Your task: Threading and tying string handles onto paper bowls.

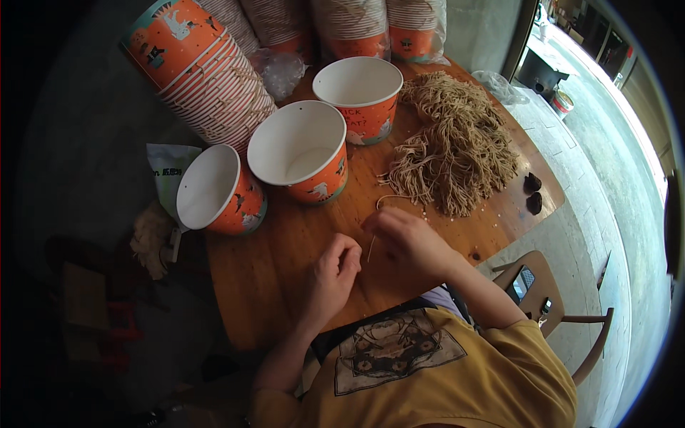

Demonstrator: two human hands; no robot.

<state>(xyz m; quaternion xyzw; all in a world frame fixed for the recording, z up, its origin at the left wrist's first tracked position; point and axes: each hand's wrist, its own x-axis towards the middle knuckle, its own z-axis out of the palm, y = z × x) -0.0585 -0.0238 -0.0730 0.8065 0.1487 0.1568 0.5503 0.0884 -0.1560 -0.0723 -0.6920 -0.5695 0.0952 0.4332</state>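
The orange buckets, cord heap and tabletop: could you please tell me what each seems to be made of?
Orange buckets: probably coated paperboard; smooth, thin-walled, with rolled rims. Cord heap: perhaps cotton or jute; matte, beige, limp strands. Tabletop: apparently varnished wood; visible grain, soft sheen.

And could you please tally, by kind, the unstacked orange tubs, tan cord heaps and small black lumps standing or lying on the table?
Unstacked orange tubs: 3
Tan cord heap: 1
Small black lumps: 2
Total: 6
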